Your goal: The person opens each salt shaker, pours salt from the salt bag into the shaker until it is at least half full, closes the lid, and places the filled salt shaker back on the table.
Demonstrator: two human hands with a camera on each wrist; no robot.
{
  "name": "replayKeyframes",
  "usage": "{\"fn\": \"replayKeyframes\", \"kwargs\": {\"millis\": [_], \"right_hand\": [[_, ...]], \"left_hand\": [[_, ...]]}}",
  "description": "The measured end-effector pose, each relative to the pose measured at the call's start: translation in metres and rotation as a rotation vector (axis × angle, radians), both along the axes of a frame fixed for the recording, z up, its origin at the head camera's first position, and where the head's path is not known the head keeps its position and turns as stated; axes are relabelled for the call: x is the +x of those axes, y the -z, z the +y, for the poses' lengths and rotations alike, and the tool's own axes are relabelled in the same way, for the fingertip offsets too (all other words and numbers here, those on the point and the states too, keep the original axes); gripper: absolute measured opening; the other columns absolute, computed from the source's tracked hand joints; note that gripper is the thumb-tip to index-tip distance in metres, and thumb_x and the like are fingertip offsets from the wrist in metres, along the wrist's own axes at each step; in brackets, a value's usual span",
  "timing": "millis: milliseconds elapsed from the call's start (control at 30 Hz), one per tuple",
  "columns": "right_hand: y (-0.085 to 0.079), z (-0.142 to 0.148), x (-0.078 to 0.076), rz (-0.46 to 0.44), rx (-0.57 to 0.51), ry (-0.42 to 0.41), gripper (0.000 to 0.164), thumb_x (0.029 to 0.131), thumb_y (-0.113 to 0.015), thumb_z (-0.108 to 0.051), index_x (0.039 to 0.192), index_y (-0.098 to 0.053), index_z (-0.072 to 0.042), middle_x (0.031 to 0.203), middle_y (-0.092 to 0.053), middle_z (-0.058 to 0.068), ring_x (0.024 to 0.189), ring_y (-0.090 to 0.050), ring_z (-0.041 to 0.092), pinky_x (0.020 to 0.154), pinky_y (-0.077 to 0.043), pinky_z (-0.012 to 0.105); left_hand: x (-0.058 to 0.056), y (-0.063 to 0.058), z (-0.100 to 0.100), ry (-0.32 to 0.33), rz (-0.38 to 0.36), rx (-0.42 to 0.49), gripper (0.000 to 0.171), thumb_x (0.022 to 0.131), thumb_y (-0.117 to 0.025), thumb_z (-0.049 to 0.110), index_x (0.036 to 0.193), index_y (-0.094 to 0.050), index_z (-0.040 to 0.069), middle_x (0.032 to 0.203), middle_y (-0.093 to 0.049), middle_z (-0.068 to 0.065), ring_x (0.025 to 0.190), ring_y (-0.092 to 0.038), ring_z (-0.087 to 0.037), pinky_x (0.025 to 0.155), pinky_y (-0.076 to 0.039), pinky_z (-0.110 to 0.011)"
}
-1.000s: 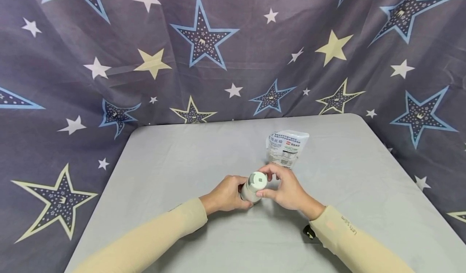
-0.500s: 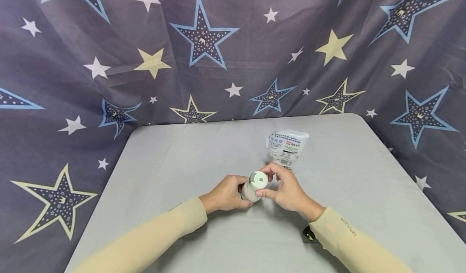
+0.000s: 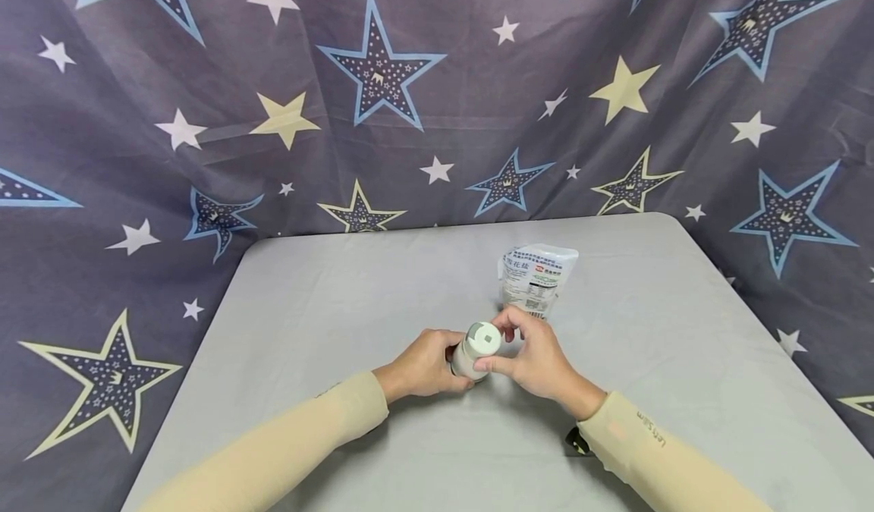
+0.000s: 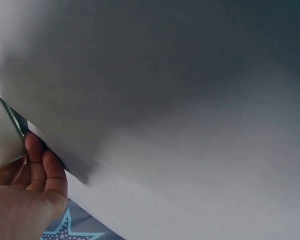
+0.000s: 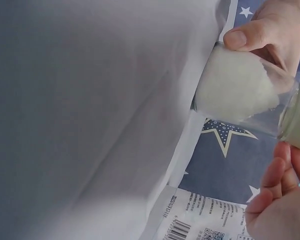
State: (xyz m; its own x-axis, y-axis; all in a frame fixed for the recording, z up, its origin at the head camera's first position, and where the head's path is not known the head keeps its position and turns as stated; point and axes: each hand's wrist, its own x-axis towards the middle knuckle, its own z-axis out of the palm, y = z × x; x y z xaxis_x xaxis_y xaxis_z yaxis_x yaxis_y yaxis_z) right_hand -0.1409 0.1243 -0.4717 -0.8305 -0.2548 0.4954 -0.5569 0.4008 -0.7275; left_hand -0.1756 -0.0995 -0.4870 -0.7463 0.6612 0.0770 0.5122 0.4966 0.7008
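Note:
A clear glass jar [image 5: 235, 82] partly filled with white grains stands on the table, with a pale green cap [image 3: 488, 337] on it. My left hand [image 3: 429, 364] grips the jar's body from the left side. At the cap's rim, the thumb and fingers of my right hand [image 3: 538, 354] hold it from the right. The left wrist view catches only my curled left hand [image 4: 37, 192] and a slice of the jar [image 4: 5, 135] at the edge. Behind my right hand is a printed plastic bag [image 3: 539, 273], its lower part partly hidden by that hand.
The grey-white table [image 3: 355, 292] reaches back to a dark curtain [image 3: 437, 34] patterned with stars. A small black object [image 3: 576, 441] shows beside the right sleeve [image 3: 655, 451].
The right thumb has shifted slightly left along the cap's edge, and the right wrist has moved a little left. The left hand, jar and bag stay in place.

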Motion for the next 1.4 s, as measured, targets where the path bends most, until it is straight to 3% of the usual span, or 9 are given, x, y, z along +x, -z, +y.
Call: {"fn": "replayKeyframes", "kwargs": {"millis": [167,333,467,633,767,1033,1400], "right_hand": [[-0.002,0.002,0.001,-0.021,0.028,-0.007,0.057,0.06,-0.1,-0.033,0.102,-0.064,-0.018,0.089,-0.064,-0.008,0.082,-0.056,0.021,0.072,-0.046,0.038],[-0.004,0.009,-0.001,-0.041,0.026,-0.069,0.07,0.065,-0.099,-0.023,0.126,-0.066,-0.014,0.104,-0.068,-0.005,0.087,-0.057,0.028,0.076,-0.046,0.034],[-0.005,0.013,-0.004,-0.085,0.018,-0.12,0.071,0.069,-0.096,-0.016,0.134,-0.066,-0.013,0.111,-0.069,-0.003,0.09,-0.057,0.029,0.077,-0.043,0.033],[-0.003,0.012,-0.003,-0.147,0.006,-0.122,0.061,0.071,-0.094,-0.012,0.127,-0.071,-0.013,0.116,-0.072,0.0,0.094,-0.06,0.022,0.078,-0.043,0.034],[-0.005,0.008,0.001,-0.138,-0.003,-0.092,0.055,0.068,-0.093,-0.005,0.12,-0.073,-0.01,0.114,-0.073,0.003,0.091,-0.06,0.026,0.078,-0.042,0.033],[-0.029,-0.003,0.016,-0.074,-0.042,-0.061,0.047,0.066,-0.092,0.003,0.108,-0.072,-0.002,0.099,-0.073,0.008,0.082,-0.056,0.037,0.072,-0.041,0.043],[0.006,-0.002,0.006,-0.016,-0.045,-0.001,0.047,0.067,-0.096,-0.012,0.106,-0.07,-0.014,0.096,-0.07,-0.003,0.081,-0.058,0.023,0.072,-0.046,0.038]], "left_hand": [[0.0,0.001,0.0,-0.001,-0.002,-0.002,0.042,0.073,-0.092,0.017,0.109,-0.073,0.012,0.096,-0.072,0.007,0.082,-0.065,-0.005,0.075,-0.056,-0.024],[0.001,0.0,0.0,0.002,-0.009,-0.009,0.044,0.073,-0.093,0.018,0.113,-0.073,0.011,0.1,-0.073,0.006,0.084,-0.065,-0.005,0.076,-0.056,-0.024],[0.001,0.0,0.0,-0.002,-0.011,-0.019,0.046,0.074,-0.093,0.018,0.115,-0.073,0.01,0.102,-0.073,0.005,0.084,-0.065,-0.005,0.077,-0.055,-0.023],[0.001,0.0,0.0,0.0,-0.015,-0.018,0.044,0.074,-0.093,0.018,0.113,-0.073,0.011,0.1,-0.073,0.006,0.083,-0.065,-0.004,0.076,-0.054,-0.022],[0.001,0.0,0.0,0.0,-0.014,-0.012,0.044,0.074,-0.093,0.018,0.112,-0.073,0.012,0.099,-0.073,0.007,0.082,-0.065,-0.005,0.075,-0.054,-0.022],[0.0,0.001,0.0,-0.005,-0.014,-0.017,0.044,0.073,-0.093,0.018,0.112,-0.074,0.013,0.098,-0.072,0.007,0.082,-0.064,-0.004,0.074,-0.055,-0.022],[-0.001,0.001,0.0,0.004,0.005,-0.01,0.045,0.073,-0.092,0.017,0.113,-0.074,0.011,0.098,-0.072,0.006,0.082,-0.064,-0.004,0.074,-0.055,-0.021]]}}
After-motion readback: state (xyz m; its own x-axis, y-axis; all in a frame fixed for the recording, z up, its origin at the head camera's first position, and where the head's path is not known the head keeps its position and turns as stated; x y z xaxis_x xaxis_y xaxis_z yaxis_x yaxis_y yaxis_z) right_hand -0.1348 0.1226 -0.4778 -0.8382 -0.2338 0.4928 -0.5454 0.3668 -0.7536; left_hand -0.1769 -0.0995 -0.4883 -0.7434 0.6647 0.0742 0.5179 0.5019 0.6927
